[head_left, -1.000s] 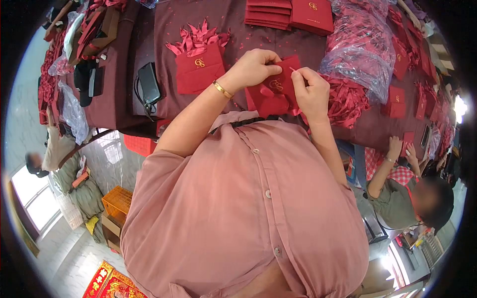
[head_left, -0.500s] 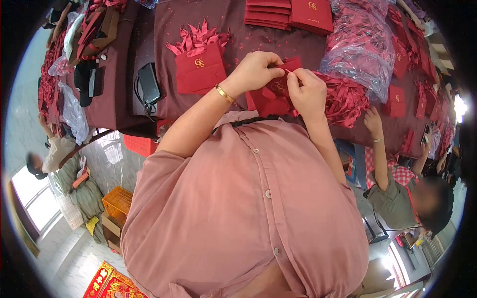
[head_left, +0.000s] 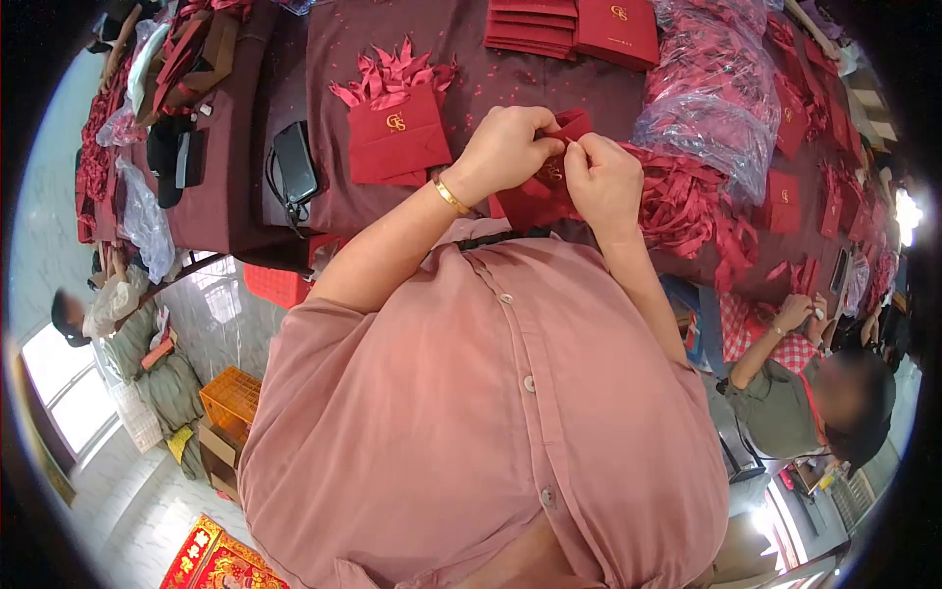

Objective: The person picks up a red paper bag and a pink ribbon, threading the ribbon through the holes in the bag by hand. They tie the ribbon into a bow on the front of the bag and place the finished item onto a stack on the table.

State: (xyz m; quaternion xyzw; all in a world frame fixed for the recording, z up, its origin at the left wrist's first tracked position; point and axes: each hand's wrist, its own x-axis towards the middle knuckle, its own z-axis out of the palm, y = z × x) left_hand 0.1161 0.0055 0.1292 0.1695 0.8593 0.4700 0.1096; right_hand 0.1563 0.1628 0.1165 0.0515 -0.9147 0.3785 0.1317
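Red bag (head_left: pixel 533 204) at near edge of table (head_left: pixel 466 49), partly hidden; left hand (head_left: pixel 508 152) and right hand (head_left: pixel 606 182) pinch its top, exact part unclear. Loose ribbons (head_left: pixel 682 201) right; beyond, plastic-wrapped bundle (head_left: pixel 705 113), bag stack (head_left: pixel 530 27), both cut off.

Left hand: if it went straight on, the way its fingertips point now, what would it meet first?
Probably the right hand, whose fingertips face those of the left hand at the top of the red gift bag; depth is unclear, so I cannot tell whether they touch.
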